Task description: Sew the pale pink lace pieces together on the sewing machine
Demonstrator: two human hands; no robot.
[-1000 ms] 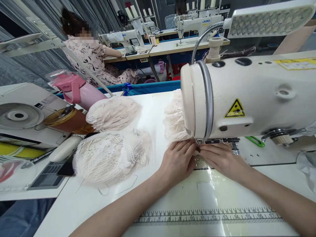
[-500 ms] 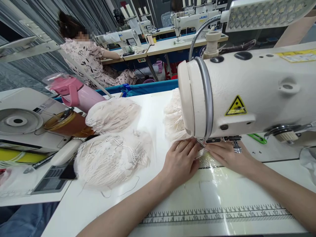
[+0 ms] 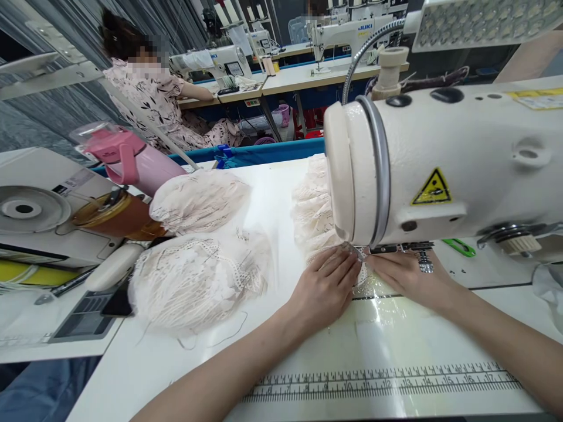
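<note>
Cream lace fabric (image 3: 313, 214) lies gathered left of the sewing machine head (image 3: 358, 170), its edge running under my left hand toward the presser foot. My left hand (image 3: 328, 284) is closed on this lace, fingers together and bent over it. At the other side of the needle area, my right hand (image 3: 409, 278) has its fingertips brought together at the lace edge, close by the metal foot parts (image 3: 424, 261). The machine head partly hides the needle area. A narrow lace strip (image 3: 361, 275) shows between the two hands.
Two bundles of cream lace (image 3: 200, 284) and sheer fabric (image 3: 202, 199) lie to the left. Beyond them stand a pink jug (image 3: 145, 167) and an amber container (image 3: 116, 214). A printed ruler (image 3: 373, 384) runs along the front. Green snips (image 3: 460, 247) lie right. A person (image 3: 147, 99) sits behind.
The view has shifted slightly, so the machine head appears further right. My left hand has shifted a little on the lace; the lace edge between the hands looks more curved.
</note>
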